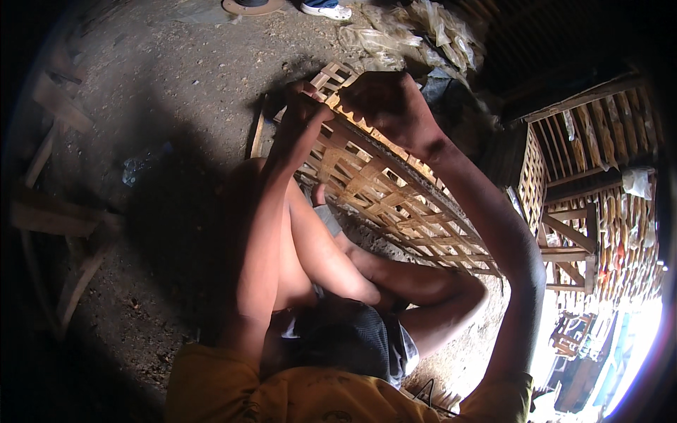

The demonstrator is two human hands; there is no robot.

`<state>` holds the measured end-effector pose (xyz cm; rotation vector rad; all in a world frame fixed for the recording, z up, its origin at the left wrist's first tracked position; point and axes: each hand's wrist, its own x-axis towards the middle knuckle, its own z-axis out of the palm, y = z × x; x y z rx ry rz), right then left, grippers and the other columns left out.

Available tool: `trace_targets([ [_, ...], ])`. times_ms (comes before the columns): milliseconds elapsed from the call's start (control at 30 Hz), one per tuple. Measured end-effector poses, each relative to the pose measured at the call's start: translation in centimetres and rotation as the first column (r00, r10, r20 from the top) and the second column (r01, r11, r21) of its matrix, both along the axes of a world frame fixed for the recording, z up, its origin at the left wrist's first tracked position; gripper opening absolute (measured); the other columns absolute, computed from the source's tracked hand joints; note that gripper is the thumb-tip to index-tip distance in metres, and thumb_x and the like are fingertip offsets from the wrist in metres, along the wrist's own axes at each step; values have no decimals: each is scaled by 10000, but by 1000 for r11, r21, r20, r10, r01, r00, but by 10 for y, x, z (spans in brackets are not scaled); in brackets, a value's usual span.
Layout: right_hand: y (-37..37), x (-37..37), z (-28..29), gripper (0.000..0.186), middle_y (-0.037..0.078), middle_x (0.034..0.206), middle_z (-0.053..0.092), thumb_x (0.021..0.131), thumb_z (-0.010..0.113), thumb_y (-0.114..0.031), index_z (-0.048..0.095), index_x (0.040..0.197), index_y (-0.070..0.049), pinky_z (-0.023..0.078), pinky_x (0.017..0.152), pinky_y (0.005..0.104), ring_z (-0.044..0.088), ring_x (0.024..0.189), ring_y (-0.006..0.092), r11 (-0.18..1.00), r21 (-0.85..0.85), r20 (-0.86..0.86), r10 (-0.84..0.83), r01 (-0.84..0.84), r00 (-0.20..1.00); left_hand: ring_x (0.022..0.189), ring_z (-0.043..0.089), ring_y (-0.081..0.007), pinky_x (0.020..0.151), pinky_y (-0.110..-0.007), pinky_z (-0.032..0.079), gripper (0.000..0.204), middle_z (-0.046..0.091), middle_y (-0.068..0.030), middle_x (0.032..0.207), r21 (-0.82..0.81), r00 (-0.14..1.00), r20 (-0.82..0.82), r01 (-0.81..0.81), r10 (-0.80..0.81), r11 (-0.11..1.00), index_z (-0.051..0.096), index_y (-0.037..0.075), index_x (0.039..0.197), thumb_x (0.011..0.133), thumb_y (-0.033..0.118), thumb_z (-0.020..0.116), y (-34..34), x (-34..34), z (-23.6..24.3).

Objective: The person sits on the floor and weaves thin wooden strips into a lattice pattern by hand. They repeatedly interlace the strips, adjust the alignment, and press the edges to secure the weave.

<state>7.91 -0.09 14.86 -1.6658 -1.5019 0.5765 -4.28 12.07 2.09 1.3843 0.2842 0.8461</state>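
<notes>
A long crate of woven bamboo strips [377,180] with a wooden edge slants across the ground beyond my crossed legs. Over its far end, my left hand [305,106] has its fingers curled close to the rim and the pale strips there. My right hand [386,106] is closed at the same end, a short gap to the right, its fingertips against the lit weave. Deep shadow covers most of the right hand. Whatever either hand pinches is too small or dark to make out.
Crumpled clear plastic sheeting [444,35] lies at the far right, and a person's white shoe [328,11] stands beyond the crate. Wooden pieces [60,215] stand at the left, near a clear plastic scrap [137,168]. A slatted wooden structure [571,233] rises on the right.
</notes>
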Motion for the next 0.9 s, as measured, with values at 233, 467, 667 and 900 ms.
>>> trace_targets([
  [233, 3, -7, 6, 258, 105, 867, 741, 751, 704, 81, 750, 989, -5, 574, 703, 302, 705, 776, 158, 995, -97, 41, -10, 14, 999, 925, 539, -191, 855, -323, 453, 489, 501, -105, 1040, 7, 1000, 16, -21, 21, 1000, 413, -1, 1254, 842, 140, 636, 1, 2, -4],
  [467, 1, -10, 11, 138, 40, 911, 732, 947, 676, -95, 692, 1051, -6, 544, 744, 267, 658, 818, 74, 918, -366, 178, -93, 154, 980, 930, 531, -175, 852, -312, 452, 475, 498, -90, 1043, 33, 999, 41, 14, -16, 999, 415, 3, 1240, 841, 139, 635, 3, 2, -4],
  [667, -1, -16, 27, 170, 107, 891, 718, 945, 642, -162, 681, 1057, -39, 549, 758, 346, 688, 813, 165, 944, -321, 622, 145, 81, 769, 958, 537, -164, 868, -319, 456, 419, 518, -75, 1070, -122, 998, 49, 50, -44, 991, 444, 37, 1217, 857, 138, 634, -3, 0, 3],
  [900, 1, -17, 36, 177, 146, 845, 686, 958, 612, -188, 674, 1020, -34, 533, 737, 365, 674, 772, 204, 934, -357, 611, 224, 11, 759, 893, 565, -173, 833, -338, 468, 437, 545, -80, 1023, -30, 998, -57, -4, 2, 1000, 417, 73, 1250, 883, 160, 640, -4, -3, 8],
])
